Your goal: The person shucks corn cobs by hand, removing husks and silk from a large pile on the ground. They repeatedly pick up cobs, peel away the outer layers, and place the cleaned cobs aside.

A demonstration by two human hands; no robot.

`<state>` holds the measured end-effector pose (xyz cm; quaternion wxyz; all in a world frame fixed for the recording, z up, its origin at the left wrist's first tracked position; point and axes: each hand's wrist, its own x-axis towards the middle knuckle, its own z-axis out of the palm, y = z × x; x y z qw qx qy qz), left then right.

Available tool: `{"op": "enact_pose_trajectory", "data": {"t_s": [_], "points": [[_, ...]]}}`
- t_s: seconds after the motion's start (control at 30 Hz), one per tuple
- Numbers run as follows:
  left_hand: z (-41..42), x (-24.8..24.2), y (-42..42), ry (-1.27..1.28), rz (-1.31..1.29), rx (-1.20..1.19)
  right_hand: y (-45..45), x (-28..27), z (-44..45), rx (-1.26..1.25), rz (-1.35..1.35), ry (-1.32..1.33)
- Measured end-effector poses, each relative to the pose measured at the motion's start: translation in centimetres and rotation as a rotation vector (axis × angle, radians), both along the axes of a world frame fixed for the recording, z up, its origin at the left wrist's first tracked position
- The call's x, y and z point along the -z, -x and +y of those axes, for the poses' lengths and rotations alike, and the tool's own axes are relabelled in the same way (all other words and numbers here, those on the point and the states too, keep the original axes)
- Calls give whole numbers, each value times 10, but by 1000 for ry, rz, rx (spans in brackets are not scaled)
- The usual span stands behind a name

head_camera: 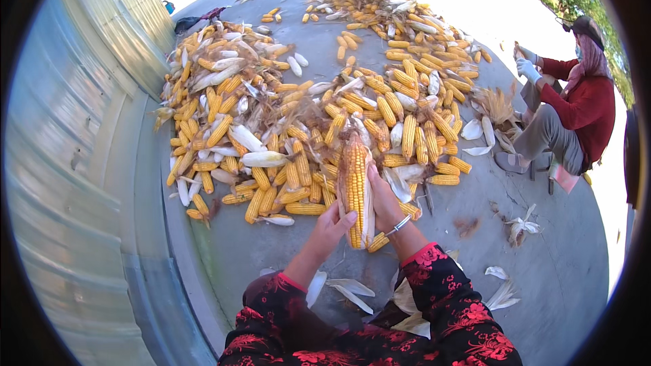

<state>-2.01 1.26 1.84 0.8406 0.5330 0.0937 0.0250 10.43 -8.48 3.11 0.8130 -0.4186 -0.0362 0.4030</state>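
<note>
Between my two hands an ear of corn (359, 193) stands nearly upright, its yellow kernels bare at the front. Pale husk still wraps its sides, and brown silk clings to its upper end. My left hand (330, 231) grips the lower left side, thumb across the kernels. Along the right side my right hand (385, 201) supports the ear, its fingers mostly hidden behind the husk. Just beyond lies a broad heap of corn ears (302, 162), many husked, some in pale husks. Loose husk leaves (351, 290) lie on the concrete below my forearms.
A corrugated metal wall (76, 162) runs along the left. To the right, a person in a red sweater (580, 96) sits on a low stool, gloved hands raised. Another corn pile (376, 5) lies farther back. Husk scraps (524, 223) litter the concrete floor (559, 259).
</note>
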Motion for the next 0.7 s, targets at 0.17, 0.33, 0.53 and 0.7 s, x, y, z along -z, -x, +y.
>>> {"op": "enact_pose_trajectory", "data": {"t_s": [0.17,0.33,0.53,0.7], "points": [[-1,-12,1,-134,-96,-109,2,-15,4,3,29,-59],[-4,-14,0,-178,-106,-193,-3,-4,-1,142,-153,-7],[0,2,-5,-424,-133,-372,8,-7,-9,32,-366,160],[5,14,-8,-492,-138,-464,15,10,-4,-127,-235,41]]}}
